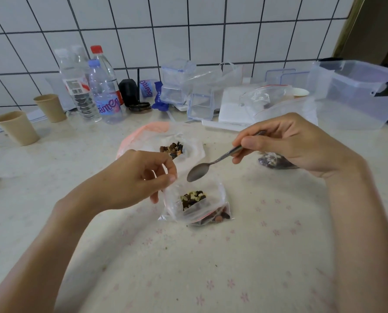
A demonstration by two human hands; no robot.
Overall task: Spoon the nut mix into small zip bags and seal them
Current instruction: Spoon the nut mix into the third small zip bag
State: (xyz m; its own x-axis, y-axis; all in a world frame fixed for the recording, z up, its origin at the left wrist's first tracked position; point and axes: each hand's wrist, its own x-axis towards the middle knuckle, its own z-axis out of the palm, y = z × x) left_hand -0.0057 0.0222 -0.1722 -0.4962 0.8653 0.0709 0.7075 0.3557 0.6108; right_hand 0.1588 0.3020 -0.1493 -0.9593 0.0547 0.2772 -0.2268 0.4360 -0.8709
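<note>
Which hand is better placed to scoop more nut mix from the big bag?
Right hand: it already holds the metal spoon. Left hand pinches the small clear zip bag.

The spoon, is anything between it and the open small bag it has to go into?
Nothing visible. The spoon, held by the right hand, hangs with its empty bowl just above the small bag; the left hand pinches the bag's rim off to one side.
</note>
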